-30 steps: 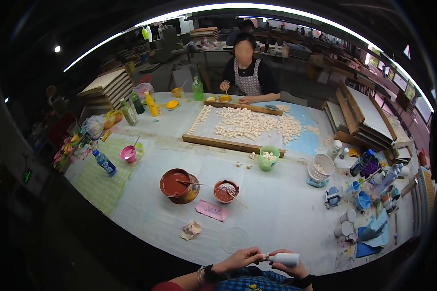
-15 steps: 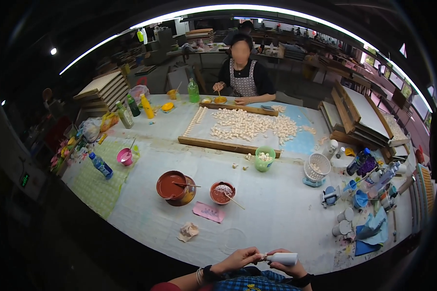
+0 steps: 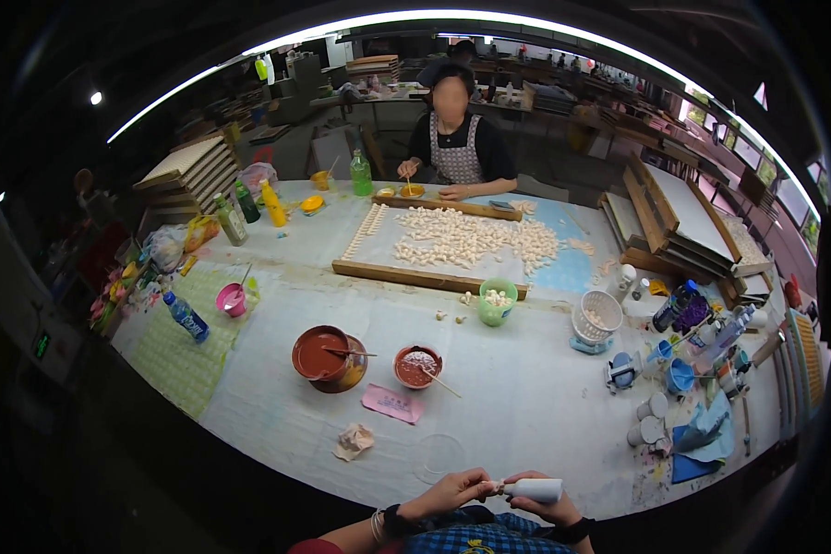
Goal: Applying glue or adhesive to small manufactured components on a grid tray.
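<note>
At the near edge of the table, my right hand (image 3: 543, 510) is closed around a white squeeze bottle (image 3: 539, 490), held nearly level with its narrow end toward my left hand. My left hand (image 3: 454, 493) pinches a small pale piece (image 3: 494, 487) right at the bottle's tip. Its shape is partly hidden by my fingers. Beyond my hands lie a crumpled pinkish tissue (image 3: 353, 442) and a pink slip (image 3: 392, 403). Farther off stand a large pot of red-brown paint (image 3: 321, 355) and a smaller bowl of it (image 3: 417, 367), each with a stick in it.
Many small pale pieces (image 3: 466, 236) are spread between wooden bars (image 3: 425, 278). A green cup (image 3: 496, 302) and a white basket (image 3: 596, 317) hold more. Bottles and cups crowd the right; stacked trays (image 3: 189, 175) rise at the far left. Across the table a person (image 3: 454, 152) holds a stick over a yellow dish.
The whole view has shifted slightly. My hands keep the same hold on the bottle and the small piece. Across the table, the person's stick now stands more upright in the yellow dish.
</note>
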The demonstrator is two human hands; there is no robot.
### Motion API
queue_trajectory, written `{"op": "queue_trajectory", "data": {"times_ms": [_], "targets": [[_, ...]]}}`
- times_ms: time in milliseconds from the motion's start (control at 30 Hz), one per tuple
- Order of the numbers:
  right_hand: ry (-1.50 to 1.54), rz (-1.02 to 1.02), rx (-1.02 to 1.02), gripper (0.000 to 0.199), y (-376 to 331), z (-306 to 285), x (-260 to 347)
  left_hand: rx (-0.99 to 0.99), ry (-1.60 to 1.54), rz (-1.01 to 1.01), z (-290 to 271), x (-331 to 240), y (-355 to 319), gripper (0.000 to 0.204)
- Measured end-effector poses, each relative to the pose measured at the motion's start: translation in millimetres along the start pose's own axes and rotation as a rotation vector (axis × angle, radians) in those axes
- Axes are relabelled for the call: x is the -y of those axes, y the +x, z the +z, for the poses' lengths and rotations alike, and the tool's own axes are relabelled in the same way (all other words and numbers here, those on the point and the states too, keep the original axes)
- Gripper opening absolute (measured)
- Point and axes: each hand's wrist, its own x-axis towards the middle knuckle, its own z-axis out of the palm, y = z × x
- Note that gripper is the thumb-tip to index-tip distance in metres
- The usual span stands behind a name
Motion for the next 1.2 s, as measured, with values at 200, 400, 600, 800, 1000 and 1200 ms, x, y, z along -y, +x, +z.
{"op": "queue_trajectory", "data": {"times_ms": [200, 400, 600, 800, 1000, 1200], "targets": [[-0.022, -0.011, -0.001, 0.032, -3.5, -0.5, -1.3, 0.003, 0.015, 0.006, 1.8, 2.7, -0.4, 0.027], [0.015, 0.011, -0.002, 0.032, -4.3, -6.2, -9.7, -0.011, 0.049, 0.011, 4.4, -3.3, -2.3, 0.026], [0.041, 0.030, -0.017, 0.032, 2.6, -4.6, -10.9, -0.020, -0.013, 0.062, -1.6, -1.0, 1.3, 0.027], [0.064, 0.032, 0.010, 0.032, 1.4, -2.8, -10.6, -0.049, 0.083, 0.113, -0.6, -10.7, -5.6, 0.027], [0.061, 0.061, 0.040, 0.036, -0.2, -2.6, -9.4, -0.064, 0.048, 0.131, 2.2, -4.8, -8.2, 0.026], [0.098, 0.036, 0.024, 0.035, -0.5, 3.5, -10.7, -0.051, 0.038, 0.150, 1.4, -6.2, -10.6, 0.027]]}}
